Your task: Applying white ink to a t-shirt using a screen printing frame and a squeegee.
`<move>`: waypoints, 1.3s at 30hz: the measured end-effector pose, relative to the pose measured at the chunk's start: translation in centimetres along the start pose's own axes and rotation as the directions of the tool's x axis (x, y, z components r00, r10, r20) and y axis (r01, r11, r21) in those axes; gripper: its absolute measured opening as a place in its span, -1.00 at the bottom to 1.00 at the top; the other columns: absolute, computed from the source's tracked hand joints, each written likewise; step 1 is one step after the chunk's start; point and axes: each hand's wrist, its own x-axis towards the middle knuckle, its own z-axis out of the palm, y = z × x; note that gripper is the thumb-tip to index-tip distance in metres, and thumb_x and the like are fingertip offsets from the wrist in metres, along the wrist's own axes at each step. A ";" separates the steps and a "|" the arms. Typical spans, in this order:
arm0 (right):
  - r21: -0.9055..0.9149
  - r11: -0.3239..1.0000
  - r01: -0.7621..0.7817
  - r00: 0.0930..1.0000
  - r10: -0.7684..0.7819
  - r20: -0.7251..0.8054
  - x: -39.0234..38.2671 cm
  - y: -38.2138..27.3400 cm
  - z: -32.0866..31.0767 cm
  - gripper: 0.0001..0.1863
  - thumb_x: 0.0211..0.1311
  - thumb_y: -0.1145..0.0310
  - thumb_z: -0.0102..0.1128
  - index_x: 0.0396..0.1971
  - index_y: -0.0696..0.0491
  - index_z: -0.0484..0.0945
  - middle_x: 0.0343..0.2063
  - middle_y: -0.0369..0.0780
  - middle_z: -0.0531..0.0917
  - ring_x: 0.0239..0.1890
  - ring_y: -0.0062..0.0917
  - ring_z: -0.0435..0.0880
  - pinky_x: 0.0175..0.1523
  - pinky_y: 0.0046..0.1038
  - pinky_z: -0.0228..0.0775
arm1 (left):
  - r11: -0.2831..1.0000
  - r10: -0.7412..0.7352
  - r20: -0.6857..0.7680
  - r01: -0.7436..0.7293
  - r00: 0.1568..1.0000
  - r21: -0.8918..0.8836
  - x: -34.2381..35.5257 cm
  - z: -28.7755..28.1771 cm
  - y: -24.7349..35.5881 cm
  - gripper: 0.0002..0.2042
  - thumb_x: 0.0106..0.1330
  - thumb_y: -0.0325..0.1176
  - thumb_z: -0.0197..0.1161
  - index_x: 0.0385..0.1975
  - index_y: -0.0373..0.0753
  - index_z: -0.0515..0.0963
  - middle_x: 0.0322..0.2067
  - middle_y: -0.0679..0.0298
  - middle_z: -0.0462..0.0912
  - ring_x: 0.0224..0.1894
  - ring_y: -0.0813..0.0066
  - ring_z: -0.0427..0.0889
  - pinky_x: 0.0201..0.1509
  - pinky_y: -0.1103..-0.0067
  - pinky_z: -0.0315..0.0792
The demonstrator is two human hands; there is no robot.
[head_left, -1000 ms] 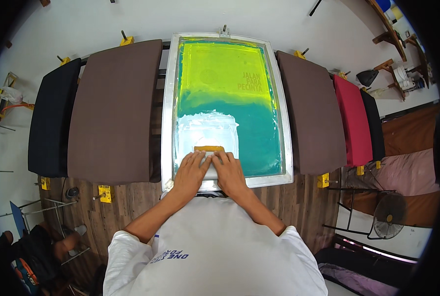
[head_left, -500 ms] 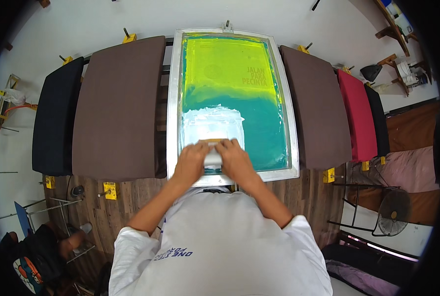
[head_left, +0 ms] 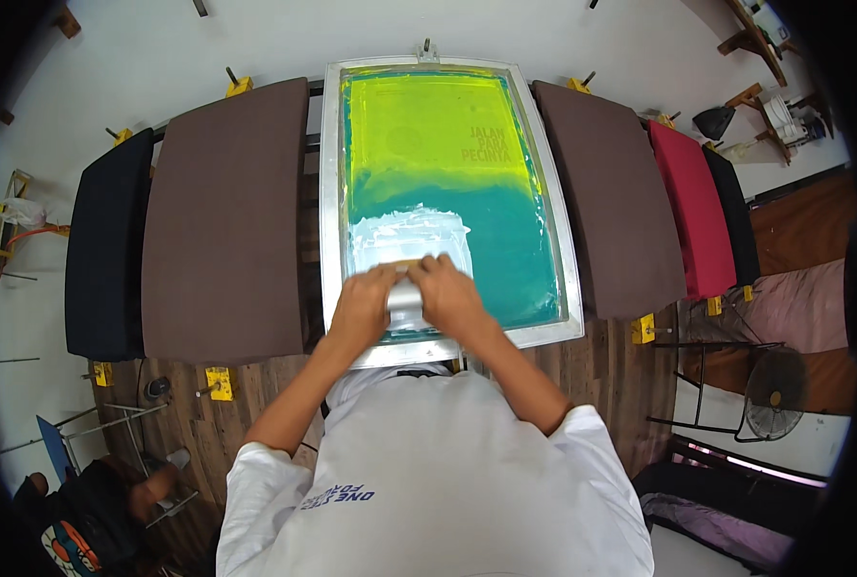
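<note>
A screen-printing frame (head_left: 571, 269) with a metal rim and a mesh coloured yellow-green and teal lies in front of me. My left hand (head_left: 363, 306) and my right hand (head_left: 446, 296) are closed side by side around a squeegee (head_left: 405, 296), near the lower left of the mesh. Its grey face shows between my hands, while the fingers cover much of the top. White ink (head_left: 409, 231) covers a patch of mesh just beyond the squeegee. The squeegee's lower edge is mostly hidden by my hands.
Brown fabric-covered boards stand close on the left (head_left: 224, 221) and right (head_left: 611, 202). Further out are a black board (head_left: 109, 245) and a red board (head_left: 693, 212). Yellow clamps (head_left: 221, 383) hold board ends. A fan (head_left: 774, 394) stands right; a person (head_left: 87, 510) sits lower left.
Both hands have slid the squeegee slightly away from me over the white ink. The whole view has also tilted a little. My grip stays the same.
</note>
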 end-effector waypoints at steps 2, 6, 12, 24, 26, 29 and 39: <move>-0.011 0.998 0.057 0.995 -0.058 -0.079 -3.1 -0.5 1.2 -0.61 -0.10 0.63 0.16 -0.16 0.08 0.56 -0.16 -0.15 0.54 -0.04 -0.20 0.51 -0.13 -0.25 0.57 | 0.987 -0.062 0.123 0.042 0.991 0.155 -3.0 0.3 2.1 -0.49 -0.07 -0.73 0.19 0.01 -0.36 0.50 0.02 -0.03 0.53 -0.05 0.03 0.57 0.06 0.27 0.41; 0.078 0.997 0.012 0.997 -0.018 0.078 -5.1 -1.6 -0.7 -0.62 -0.09 0.65 0.12 -0.17 0.12 0.59 -0.16 -0.15 0.58 -0.07 -0.21 0.53 -0.13 -0.21 0.55 | 0.990 -0.135 0.241 0.123 0.961 0.066 -4.2 -0.9 4.6 -0.43 -0.12 -0.71 0.22 0.05 -0.36 0.50 0.03 -0.01 0.57 0.05 0.05 0.55 0.18 0.28 0.34; 0.038 0.998 -0.044 0.998 0.046 -0.044 -0.1 0.7 -2.5 -0.64 -0.13 0.66 0.21 -0.23 0.06 0.63 -0.26 -0.17 0.64 -0.13 -0.18 0.55 -0.12 -0.21 0.54 | 1.000 -0.020 0.052 0.020 0.998 0.008 2.1 -0.9 2.6 -0.50 -0.17 -0.78 0.18 -0.10 -0.39 0.59 -0.16 -0.08 0.66 -0.12 -0.09 0.64 0.00 0.28 0.51; 0.077 0.997 -0.023 0.993 0.013 0.119 -5.5 -0.9 -2.3 -0.58 -0.18 0.65 0.23 -0.17 0.10 0.57 -0.19 -0.13 0.55 -0.03 -0.17 0.50 -0.12 -0.22 0.56 | 0.995 -0.101 0.209 0.096 0.973 0.037 -3.8 0.3 5.0 -0.46 -0.13 -0.72 0.19 -0.01 -0.29 0.55 -0.04 0.02 0.59 -0.03 0.00 0.56 0.10 0.24 0.38; 0.050 0.998 -0.026 0.992 0.020 0.121 -3.6 -0.5 -3.1 -0.57 -0.17 0.66 0.23 -0.16 0.11 0.58 -0.21 -0.15 0.59 -0.07 -0.17 0.52 -0.10 -0.23 0.56 | 0.994 -0.102 0.210 0.090 0.972 0.066 -1.3 -0.6 4.1 -0.48 -0.15 -0.73 0.19 -0.05 -0.33 0.57 -0.22 0.02 0.66 -0.18 -0.03 0.61 -0.02 0.23 0.44; 0.026 1.000 0.006 1.000 -0.006 0.013 0.8 0.8 -2.7 -0.60 -0.14 0.64 0.23 -0.17 0.09 0.59 -0.20 -0.13 0.59 -0.09 -0.15 0.52 -0.06 -0.21 0.55 | 0.997 -0.019 0.025 0.017 0.999 0.070 2.1 -0.5 1.2 -0.52 -0.14 -0.76 0.16 -0.11 -0.34 0.60 -0.21 -0.02 0.67 -0.18 -0.01 0.64 -0.04 0.24 0.48; 0.062 0.998 0.023 0.991 -0.031 0.131 -5.6 -1.3 -0.7 -0.57 -0.20 0.65 0.23 -0.18 0.12 0.55 -0.13 -0.10 0.52 -0.02 -0.15 0.48 -0.12 -0.24 0.57 | 0.988 -0.105 0.259 0.070 0.960 0.139 -5.5 0.8 3.7 -0.37 -0.08 -0.67 0.24 0.15 -0.29 0.45 0.10 0.00 0.51 0.13 0.11 0.50 0.21 0.25 0.32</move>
